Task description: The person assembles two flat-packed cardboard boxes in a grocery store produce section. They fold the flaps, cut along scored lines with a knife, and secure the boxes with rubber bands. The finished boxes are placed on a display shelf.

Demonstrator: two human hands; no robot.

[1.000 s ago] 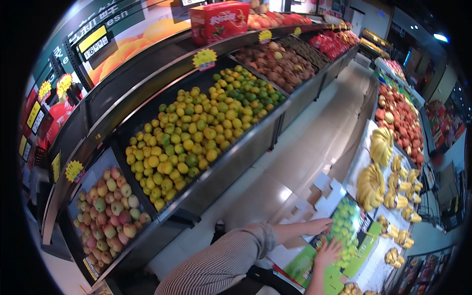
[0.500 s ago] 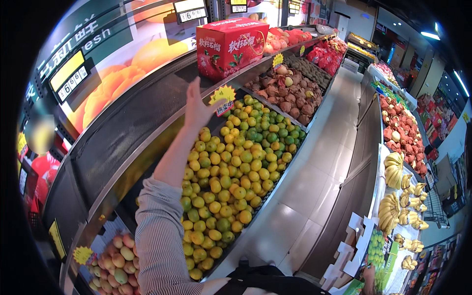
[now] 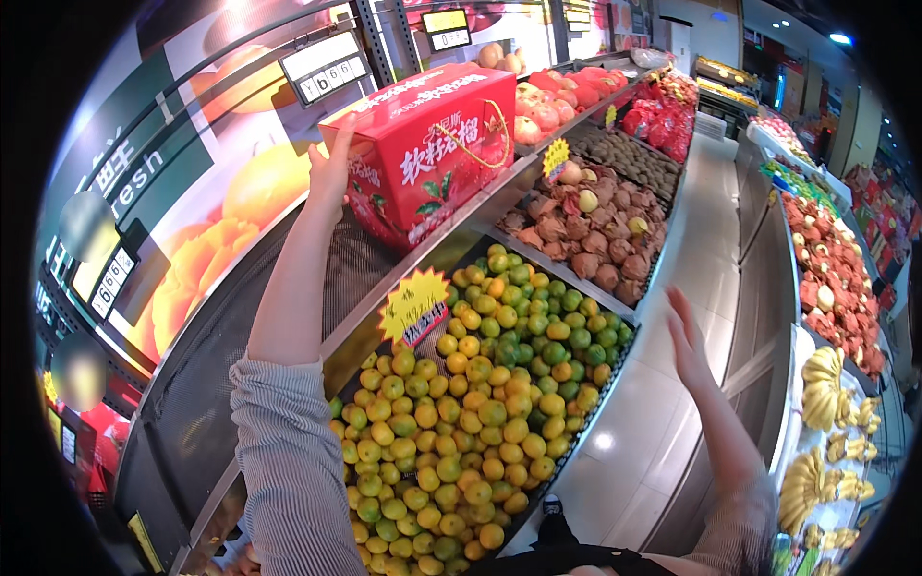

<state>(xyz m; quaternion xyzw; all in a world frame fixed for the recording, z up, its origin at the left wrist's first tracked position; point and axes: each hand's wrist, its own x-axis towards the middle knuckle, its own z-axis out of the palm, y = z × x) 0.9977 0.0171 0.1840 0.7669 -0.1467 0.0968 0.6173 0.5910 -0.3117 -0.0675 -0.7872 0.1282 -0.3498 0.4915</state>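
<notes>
A red carton with a yellow cord handle (image 3: 432, 158) stands on the upper black shelf at the back. My left hand (image 3: 329, 173) is up at its left end, fingers stretched and apart, seemingly against the side; whether it presses there I cannot tell. Over the aisle, my right hand (image 3: 684, 331) is raised with fingers extended and nothing in it. Below my left arm lies a heap of yellow and green mandarins (image 3: 480, 413) in a sloping bin. A yellow starburst price card (image 3: 415, 305) stands at the bin's back edge.
Beyond the mandarins are bins of brown wrapped fruit (image 3: 586, 226) and small brown fruit (image 3: 629, 163). Pomegranates (image 3: 543, 110) lie past the carton. Across the tiled aisle (image 3: 615, 480), a stand holds bananas (image 3: 816, 480) and red-wrapped fruit (image 3: 831, 278). Price signs (image 3: 325, 69) hang above the shelf.
My left hand has moved from above the mandarins to the carton's left end. My right hand has risen into view over the aisle. The view has shifted closer to the carton.
</notes>
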